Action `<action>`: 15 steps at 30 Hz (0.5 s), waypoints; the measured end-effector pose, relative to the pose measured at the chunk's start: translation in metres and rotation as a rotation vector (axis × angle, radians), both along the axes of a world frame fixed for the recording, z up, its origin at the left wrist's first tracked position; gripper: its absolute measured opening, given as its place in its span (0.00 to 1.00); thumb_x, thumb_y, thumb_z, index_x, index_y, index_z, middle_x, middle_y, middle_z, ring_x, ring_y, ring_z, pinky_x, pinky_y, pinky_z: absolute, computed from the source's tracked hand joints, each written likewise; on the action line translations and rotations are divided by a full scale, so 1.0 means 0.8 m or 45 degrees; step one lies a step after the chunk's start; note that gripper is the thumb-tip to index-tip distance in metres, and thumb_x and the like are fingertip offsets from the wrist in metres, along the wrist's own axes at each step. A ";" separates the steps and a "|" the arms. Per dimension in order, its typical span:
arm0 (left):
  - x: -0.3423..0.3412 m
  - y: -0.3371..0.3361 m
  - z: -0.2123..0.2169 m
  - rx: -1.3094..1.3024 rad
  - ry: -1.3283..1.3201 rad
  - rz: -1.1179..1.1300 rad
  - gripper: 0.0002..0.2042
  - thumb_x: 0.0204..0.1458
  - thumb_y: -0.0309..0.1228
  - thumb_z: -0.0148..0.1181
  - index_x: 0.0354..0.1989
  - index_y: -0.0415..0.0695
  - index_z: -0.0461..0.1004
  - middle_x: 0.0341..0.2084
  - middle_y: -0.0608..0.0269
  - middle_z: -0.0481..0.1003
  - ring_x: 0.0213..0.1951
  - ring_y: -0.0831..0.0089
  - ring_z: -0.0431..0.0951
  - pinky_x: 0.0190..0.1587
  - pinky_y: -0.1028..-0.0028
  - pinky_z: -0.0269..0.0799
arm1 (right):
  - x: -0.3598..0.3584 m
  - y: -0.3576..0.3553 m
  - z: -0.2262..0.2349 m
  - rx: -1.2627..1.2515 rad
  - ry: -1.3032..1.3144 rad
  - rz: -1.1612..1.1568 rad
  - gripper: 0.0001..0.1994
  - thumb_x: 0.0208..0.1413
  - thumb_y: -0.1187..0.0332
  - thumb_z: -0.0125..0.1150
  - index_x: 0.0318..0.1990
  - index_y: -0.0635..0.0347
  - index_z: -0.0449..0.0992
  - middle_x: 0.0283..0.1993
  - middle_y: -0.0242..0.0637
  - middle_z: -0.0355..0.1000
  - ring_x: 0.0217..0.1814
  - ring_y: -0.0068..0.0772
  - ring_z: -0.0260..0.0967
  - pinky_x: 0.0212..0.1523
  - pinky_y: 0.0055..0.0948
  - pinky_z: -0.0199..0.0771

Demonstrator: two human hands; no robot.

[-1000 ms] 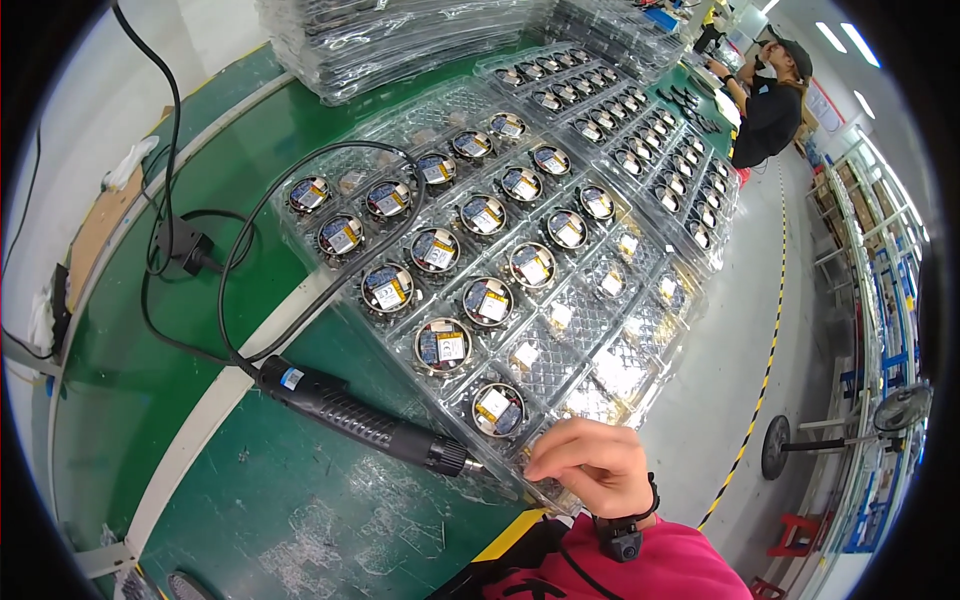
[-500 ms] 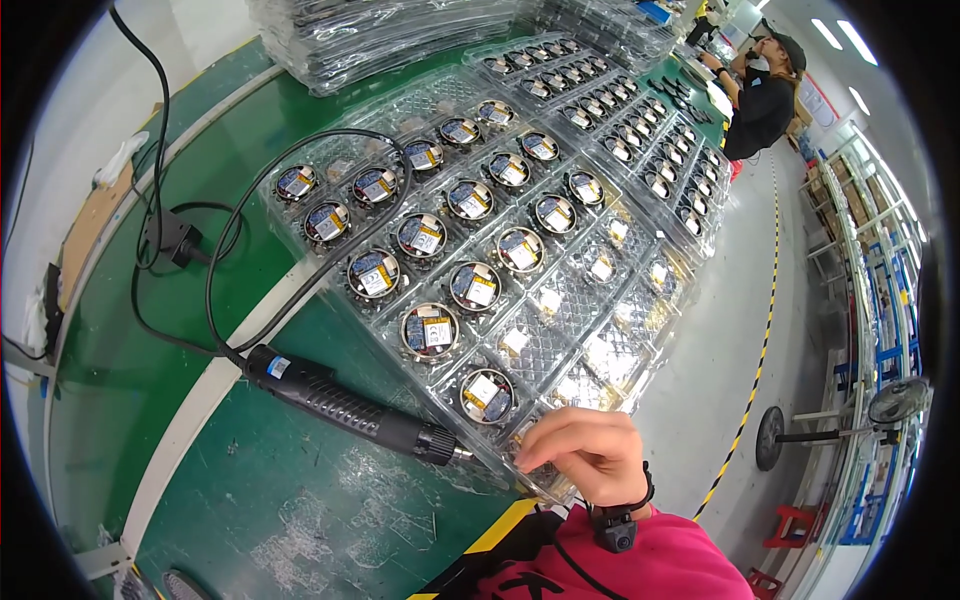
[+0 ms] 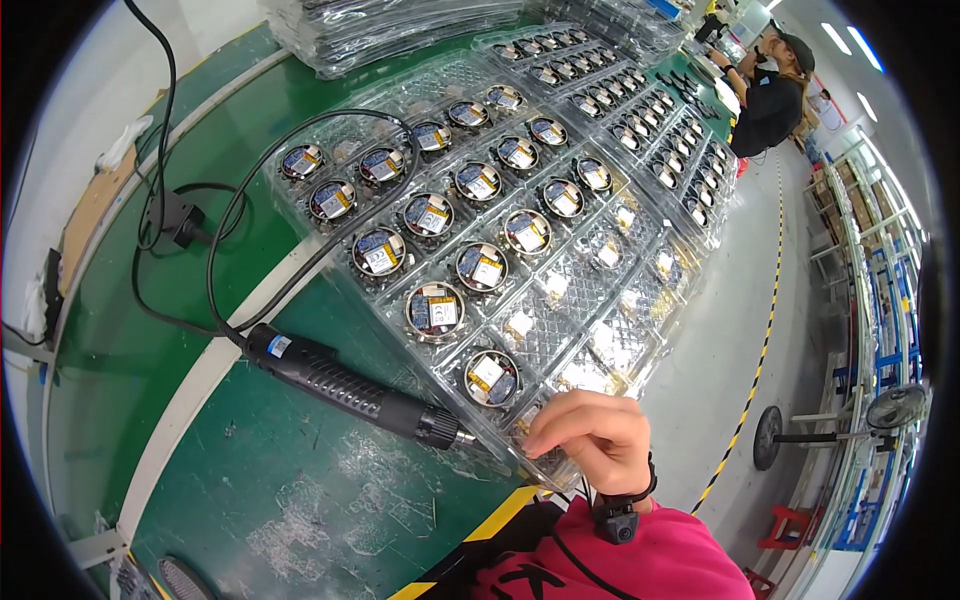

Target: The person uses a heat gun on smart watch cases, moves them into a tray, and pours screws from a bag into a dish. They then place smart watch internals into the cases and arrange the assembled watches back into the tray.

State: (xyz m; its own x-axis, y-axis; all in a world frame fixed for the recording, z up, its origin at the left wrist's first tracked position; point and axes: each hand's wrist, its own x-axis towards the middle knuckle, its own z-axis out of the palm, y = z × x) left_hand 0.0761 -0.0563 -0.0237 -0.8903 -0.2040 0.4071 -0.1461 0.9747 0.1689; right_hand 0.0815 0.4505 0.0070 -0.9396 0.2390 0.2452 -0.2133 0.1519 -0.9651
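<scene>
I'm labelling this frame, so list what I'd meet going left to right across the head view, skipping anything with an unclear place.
Black block on the cord, black electric screwdriver, right hand, pedestal fan.

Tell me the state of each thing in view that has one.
Near tray: partly filled with round modules
Round modules: uncovered, seated
Screwdriver: lying down; on or off unclear
Cable: looped, partly over the near tray
Right hand: curled at the near tray's corner; grip unclear
Clear plastic trays: stacked
Green table: scuffed
</scene>
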 end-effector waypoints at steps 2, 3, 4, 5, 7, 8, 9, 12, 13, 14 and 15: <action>-0.001 0.003 0.001 0.007 -0.003 0.001 0.04 0.55 0.23 0.53 0.38 0.37 0.70 0.31 0.53 0.69 0.32 0.62 0.68 0.37 0.66 0.67 | -0.001 0.000 -0.002 0.010 0.008 0.001 0.11 0.46 0.90 0.49 0.31 0.70 0.78 0.33 0.47 0.75 0.34 0.36 0.75 0.36 0.27 0.74; -0.002 0.004 0.002 0.016 -0.004 0.000 0.04 0.55 0.23 0.53 0.37 0.37 0.70 0.31 0.53 0.69 0.32 0.61 0.68 0.38 0.66 0.67 | -0.002 0.000 -0.003 0.023 0.018 0.001 0.11 0.47 0.89 0.49 0.31 0.70 0.78 0.33 0.47 0.75 0.34 0.36 0.75 0.36 0.27 0.74; -0.002 0.004 0.002 0.026 -0.005 -0.001 0.04 0.55 0.23 0.53 0.37 0.37 0.70 0.31 0.53 0.69 0.32 0.61 0.69 0.38 0.65 0.67 | -0.002 0.000 -0.004 0.036 0.029 0.001 0.11 0.47 0.89 0.49 0.32 0.70 0.77 0.33 0.47 0.75 0.34 0.36 0.75 0.36 0.27 0.75; -0.001 0.004 0.002 0.025 -0.006 -0.002 0.04 0.55 0.23 0.53 0.37 0.37 0.70 0.31 0.53 0.69 0.32 0.61 0.69 0.38 0.65 0.67 | -0.002 0.000 -0.006 0.034 0.027 0.000 0.11 0.47 0.89 0.49 0.32 0.70 0.77 0.33 0.47 0.75 0.34 0.36 0.75 0.36 0.27 0.75; 0.000 0.000 0.001 0.012 0.003 -0.021 0.04 0.55 0.23 0.53 0.37 0.37 0.70 0.31 0.52 0.69 0.32 0.61 0.69 0.38 0.65 0.67 | -0.002 0.000 -0.009 0.032 0.049 -0.011 0.10 0.47 0.89 0.50 0.33 0.70 0.77 0.34 0.47 0.74 0.34 0.35 0.74 0.36 0.27 0.75; 0.000 0.000 0.001 0.007 0.008 -0.031 0.04 0.55 0.23 0.53 0.37 0.37 0.70 0.31 0.52 0.69 0.32 0.60 0.69 0.38 0.65 0.67 | -0.001 0.000 -0.009 0.031 0.060 -0.017 0.10 0.47 0.89 0.50 0.34 0.70 0.76 0.35 0.47 0.73 0.34 0.34 0.74 0.36 0.27 0.75; 0.000 -0.001 0.001 0.006 0.008 -0.032 0.04 0.55 0.23 0.53 0.37 0.37 0.70 0.31 0.52 0.69 0.32 0.60 0.69 0.38 0.65 0.67 | -0.001 0.000 -0.009 0.030 0.059 -0.017 0.10 0.47 0.89 0.50 0.34 0.70 0.76 0.35 0.47 0.73 0.34 0.34 0.74 0.36 0.27 0.75; 0.000 -0.002 0.000 0.052 0.008 -0.037 0.04 0.55 0.24 0.53 0.37 0.37 0.70 0.31 0.52 0.69 0.32 0.60 0.69 0.38 0.65 0.67 | -0.001 -0.001 -0.010 0.053 0.067 -0.048 0.10 0.45 0.89 0.54 0.34 0.70 0.76 0.36 0.46 0.72 0.34 0.33 0.73 0.36 0.27 0.75; 0.000 -0.002 0.000 0.052 0.007 -0.038 0.04 0.55 0.24 0.53 0.37 0.37 0.70 0.31 0.52 0.69 0.32 0.60 0.69 0.38 0.65 0.67 | -0.001 -0.002 -0.010 0.052 0.066 -0.048 0.10 0.45 0.89 0.54 0.34 0.70 0.76 0.36 0.46 0.72 0.34 0.33 0.73 0.36 0.27 0.75; 0.000 -0.003 0.001 0.048 0.010 -0.040 0.05 0.55 0.24 0.54 0.37 0.37 0.70 0.31 0.52 0.69 0.32 0.60 0.69 0.38 0.65 0.67 | -0.001 -0.002 -0.010 0.053 0.063 -0.052 0.10 0.45 0.89 0.55 0.34 0.70 0.76 0.36 0.46 0.72 0.34 0.33 0.73 0.37 0.27 0.75; 0.000 -0.002 0.000 0.045 0.014 -0.043 0.05 0.56 0.24 0.54 0.37 0.37 0.70 0.31 0.52 0.69 0.32 0.60 0.69 0.38 0.64 0.67 | -0.001 -0.002 -0.010 0.053 0.060 -0.055 0.09 0.44 0.89 0.56 0.34 0.70 0.76 0.36 0.46 0.72 0.34 0.33 0.73 0.37 0.27 0.74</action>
State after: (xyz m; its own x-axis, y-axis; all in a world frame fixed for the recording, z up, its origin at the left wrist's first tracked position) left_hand 0.0762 -0.0582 -0.0235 -0.8926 -0.1882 0.4098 -0.1109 0.9725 0.2049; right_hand 0.0805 0.4491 -0.0013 -0.9159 0.2673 0.2994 -0.2506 0.2019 -0.9468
